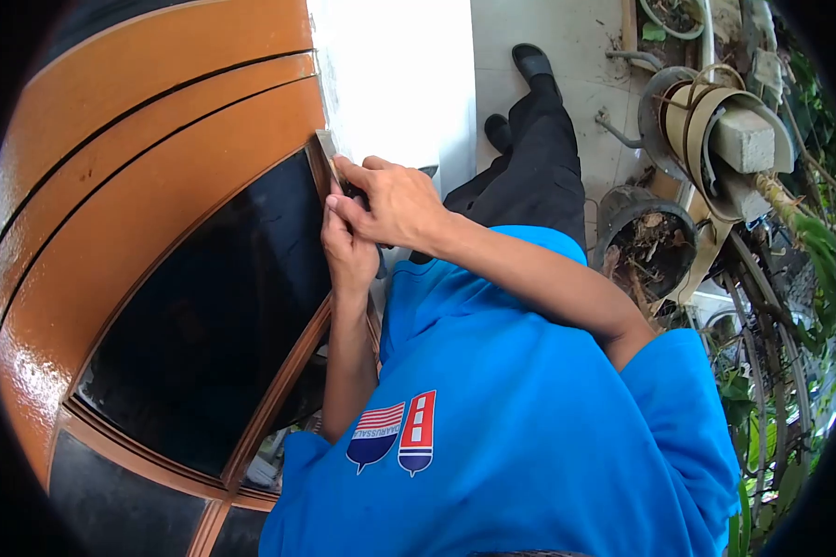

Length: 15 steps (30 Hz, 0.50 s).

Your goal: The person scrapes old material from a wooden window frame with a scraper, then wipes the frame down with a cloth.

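While both hands met just above the centre of the frame, the right hand (398, 201) had its fingers curled around a thin, flat tool (326, 147), with the index finger reaching along it. The left hand (351, 260) was just below, its fingers bent and touching the right thumb; whether they also gripped the tool could not be told, as they were partly hidden.

The tool's pale tip pointed toward the top of the frame, at the upper corner of a brown wooden frame (317, 165) around dark glass (209, 316). Glossy orange panelling (167, 102) with dark curved grooves filled the upper left, and a bright white surface (395, 79) stood just right of the tip.

A blue shirt (520, 418) covered the lower middle, with black trousers (541, 153) stretching above it over pale floor tiles (590, 111). A round pot (648, 243) of dry debris sat at the right, near green leaves (813, 241).
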Available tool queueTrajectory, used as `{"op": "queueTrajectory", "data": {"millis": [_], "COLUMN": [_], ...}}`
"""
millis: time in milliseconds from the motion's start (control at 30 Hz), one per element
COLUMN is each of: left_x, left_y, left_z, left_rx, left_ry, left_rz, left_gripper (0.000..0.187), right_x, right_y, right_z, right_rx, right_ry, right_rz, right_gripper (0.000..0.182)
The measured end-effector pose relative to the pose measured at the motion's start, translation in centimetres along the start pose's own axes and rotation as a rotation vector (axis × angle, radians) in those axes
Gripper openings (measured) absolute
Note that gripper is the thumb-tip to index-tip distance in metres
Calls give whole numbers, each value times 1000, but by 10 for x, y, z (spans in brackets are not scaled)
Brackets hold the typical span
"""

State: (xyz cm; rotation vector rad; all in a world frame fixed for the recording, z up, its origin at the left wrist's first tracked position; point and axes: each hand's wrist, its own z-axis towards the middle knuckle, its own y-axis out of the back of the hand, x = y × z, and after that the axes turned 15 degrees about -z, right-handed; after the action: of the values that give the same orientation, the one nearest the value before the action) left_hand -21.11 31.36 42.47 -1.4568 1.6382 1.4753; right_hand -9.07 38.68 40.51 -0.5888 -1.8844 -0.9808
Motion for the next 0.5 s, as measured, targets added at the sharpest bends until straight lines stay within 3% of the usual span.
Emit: {"op": "queueTrajectory", "data": {"millis": [233,400,500], "left_x": [-11,-10,-7], "left_y": [6,14,17], "left_z": [13,10,11], "left_rx": [59,70,86], "left_ry": [-129,52,16], "left_rz": [102,30,45], "left_gripper": [47,41,44], "right_x": [8,10,11], "right_y": [-26,-30,-32], "right_z": [4,8,11], "right_rx": [-72,-84,-101], "right_ry": [-24,-32,-23], "right_rz": [-36,-35,-51], "right_gripper": [50,49,47]}}
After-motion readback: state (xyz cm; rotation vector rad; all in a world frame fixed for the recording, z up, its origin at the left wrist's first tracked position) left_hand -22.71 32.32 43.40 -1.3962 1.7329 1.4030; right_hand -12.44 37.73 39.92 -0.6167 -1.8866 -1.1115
